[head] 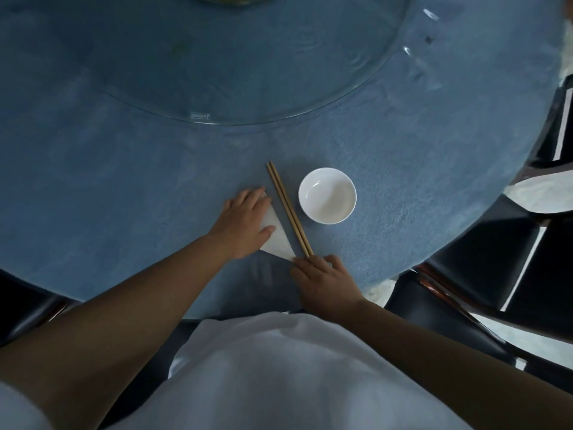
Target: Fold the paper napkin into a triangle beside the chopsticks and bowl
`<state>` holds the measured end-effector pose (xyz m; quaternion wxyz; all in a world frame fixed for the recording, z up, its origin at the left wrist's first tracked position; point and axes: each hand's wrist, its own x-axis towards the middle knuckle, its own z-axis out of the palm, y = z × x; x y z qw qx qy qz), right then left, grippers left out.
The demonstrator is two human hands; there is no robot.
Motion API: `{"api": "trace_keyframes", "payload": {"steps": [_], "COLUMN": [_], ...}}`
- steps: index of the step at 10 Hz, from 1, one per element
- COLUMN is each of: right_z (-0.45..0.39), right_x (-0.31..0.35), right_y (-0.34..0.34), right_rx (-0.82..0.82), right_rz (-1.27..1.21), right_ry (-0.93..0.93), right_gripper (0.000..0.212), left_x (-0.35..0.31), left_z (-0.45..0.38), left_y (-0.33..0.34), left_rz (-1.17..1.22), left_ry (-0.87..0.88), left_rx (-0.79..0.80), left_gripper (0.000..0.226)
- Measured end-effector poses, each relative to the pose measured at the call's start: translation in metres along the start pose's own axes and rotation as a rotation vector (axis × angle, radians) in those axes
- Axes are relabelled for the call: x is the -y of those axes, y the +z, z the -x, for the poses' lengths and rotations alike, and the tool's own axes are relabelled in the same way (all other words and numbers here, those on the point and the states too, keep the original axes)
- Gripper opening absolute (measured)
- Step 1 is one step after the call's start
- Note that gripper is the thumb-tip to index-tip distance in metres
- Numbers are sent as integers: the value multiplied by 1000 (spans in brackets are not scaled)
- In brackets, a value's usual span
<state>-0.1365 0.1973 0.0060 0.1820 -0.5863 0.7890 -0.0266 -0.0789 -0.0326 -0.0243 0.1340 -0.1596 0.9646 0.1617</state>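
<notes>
A white paper napkin point(279, 240) lies on the blue tablecloth as a triangle, just left of a pair of wooden chopsticks point(288, 207). A white bowl point(327, 195), empty, stands right of the chopsticks. My left hand point(245, 223) lies flat on the napkin with fingers spread and covers most of it. My right hand point(325, 280) rests near the table's front edge, its fingertips on the napkin's near corner and beside the near ends of the chopsticks. How much of the napkin lies under the left palm is hidden.
A large round glass turntable point(248, 97) fills the table's far half. Dark chairs point(465, 290) stand at the right, and another dark chair point(28, 308) sits at the left. The table's curved edge point(449, 246) runs close behind my right hand.
</notes>
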Motion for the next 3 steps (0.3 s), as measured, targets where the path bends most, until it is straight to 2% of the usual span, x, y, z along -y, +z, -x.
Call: {"api": "trace_keyframes", "payload": {"steps": [1, 2, 3], "right_z": [-5, -12, -20], "right_x": [2, 1, -3], "right_y": [-9, -20, -34], "right_rx": [31, -15, -7], "right_rz": [-25, -27, -21], "right_ry": [52, 65, 67], "right_gripper": [43, 46, 57], "left_x": [-5, -9, -15], "left_z": [5, 18, 42], "left_y": [-5, -11, -15], "left_rz": [64, 124, 86], "left_ry": [-11, -51, -139], "left_rx": [-5, -52, -111], "left_gripper": [68, 72, 79]}}
